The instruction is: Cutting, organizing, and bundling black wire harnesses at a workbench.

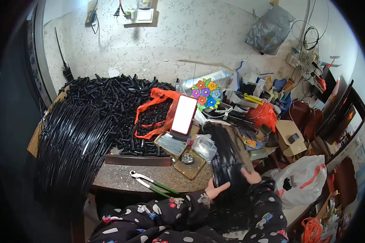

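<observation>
A bundle of long, thin black rods (224, 152) stretches from the tabletop toward my lap. My left hand (217, 190) is closed round its left side, thumb lying across the top. On the opposite side, my right hand (252, 177) presses against the bundle; its fingers are partly hidden. Left of my hands, pincers with green handles (150, 184) lie at the table's front edge. A small tray with a heap of shiny metal bits (187, 158) sits nearby, beside a clear plastic bag (204, 148) and a box of thin pale pins (171, 143).
A large sheaf of black rods (71, 146) overhangs the table's left side. Behind it are piled black tubular parts (109, 95) and an open red bag (156, 95). A phone (184, 114) with a white screen stands upright. Right of me hangs a white plastic bag (300, 182).
</observation>
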Demonstrator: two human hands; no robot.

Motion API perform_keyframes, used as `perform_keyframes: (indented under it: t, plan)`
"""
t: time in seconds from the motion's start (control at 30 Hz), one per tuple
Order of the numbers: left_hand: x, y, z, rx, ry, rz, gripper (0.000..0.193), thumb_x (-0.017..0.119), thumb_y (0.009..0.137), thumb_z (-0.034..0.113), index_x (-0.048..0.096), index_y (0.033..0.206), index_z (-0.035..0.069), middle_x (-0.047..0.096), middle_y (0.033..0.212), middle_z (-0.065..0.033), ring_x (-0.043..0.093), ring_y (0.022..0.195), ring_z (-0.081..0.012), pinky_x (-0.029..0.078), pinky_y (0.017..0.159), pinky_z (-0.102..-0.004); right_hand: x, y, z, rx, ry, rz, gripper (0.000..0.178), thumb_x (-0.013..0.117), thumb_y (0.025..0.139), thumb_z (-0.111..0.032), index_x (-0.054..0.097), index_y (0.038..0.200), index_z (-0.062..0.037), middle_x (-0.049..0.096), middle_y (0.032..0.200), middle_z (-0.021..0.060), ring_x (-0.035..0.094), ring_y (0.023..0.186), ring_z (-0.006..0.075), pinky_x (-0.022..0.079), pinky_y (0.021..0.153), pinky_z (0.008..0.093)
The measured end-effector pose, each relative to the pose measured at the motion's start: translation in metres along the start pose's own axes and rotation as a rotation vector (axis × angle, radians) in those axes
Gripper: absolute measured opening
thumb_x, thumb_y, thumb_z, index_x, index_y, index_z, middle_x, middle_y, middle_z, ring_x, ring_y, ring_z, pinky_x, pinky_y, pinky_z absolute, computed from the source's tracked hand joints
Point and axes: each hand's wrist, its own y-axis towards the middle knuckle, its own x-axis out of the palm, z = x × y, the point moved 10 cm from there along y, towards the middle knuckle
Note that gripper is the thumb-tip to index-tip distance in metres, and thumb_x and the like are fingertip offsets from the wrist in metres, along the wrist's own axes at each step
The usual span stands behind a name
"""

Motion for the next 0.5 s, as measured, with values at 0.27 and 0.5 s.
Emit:
perform_keyframes:
  t: [0.27, 0.5]
  plan:
    - [-0.013, -0.007, 0.007, 0.241, 0.273, 0.226, 0.108, 0.084, 0.052, 0.037, 0.022, 0.128, -0.008, 0.048, 0.118, -0.0194, 0.05, 0.106, -0.0242, 0.04, 0.091, -0.0335, 0.122, -0.096, 0.026, 0.453, 1.431, -0.402, 0.044, 0.057, 0.086, -0.028, 0.048, 0.114, 0.0043, 0.059, 0.101, 0.0091, 0.058, 0.086, 0.0196, 0.046, 0.078, 0.0315]
    - [0.047, -0.062, 0.123, 0.656, 0.277, -0.001, 0.11, 0.084, 0.054, 0.024, 0.012, 0.133, -0.003, 0.038, 0.126, -0.0192, 0.041, 0.116, -0.024, 0.033, 0.098, -0.0336, -0.048, -0.078, -0.106, -0.068, 1.048, 0.047, 0.049, 0.063, 0.07, 0.001, 0.045, 0.116, 0.0025, 0.056, 0.107, 0.0098, 0.054, 0.095, 0.0186, 0.042, 0.085, 0.0308]
